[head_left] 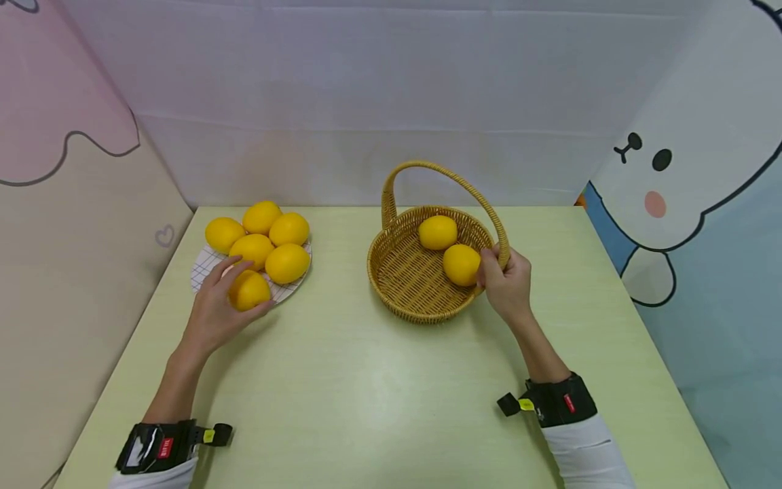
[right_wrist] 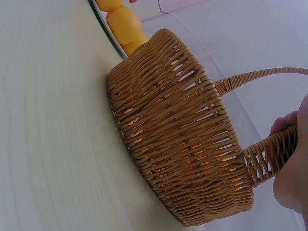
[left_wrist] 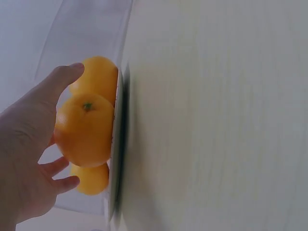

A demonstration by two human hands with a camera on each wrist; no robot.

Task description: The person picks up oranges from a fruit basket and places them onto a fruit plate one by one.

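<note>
My left hand [head_left: 221,302] reaches around the nearest orange [head_left: 249,291], which sits at the front of a white plate with a grid pattern [head_left: 204,266]. In the left wrist view, its thumb and fingers are spread wide about that orange [left_wrist: 85,130], which shows a green stem end. Several more oranges [head_left: 287,263] are heaped behind it on the plate. My right hand [head_left: 508,282] grips the handle [head_left: 449,178] of a wicker basket [head_left: 397,288] low on its right side. Inside the basket lie two oranges [head_left: 438,233].
Plate and basket stand apart on a pale wood-grain table [head_left: 366,394], the plate at its back left. A white sheet [head_left: 342,102] hangs behind the table's back edge. Printed panels [head_left: 721,170] flank both sides.
</note>
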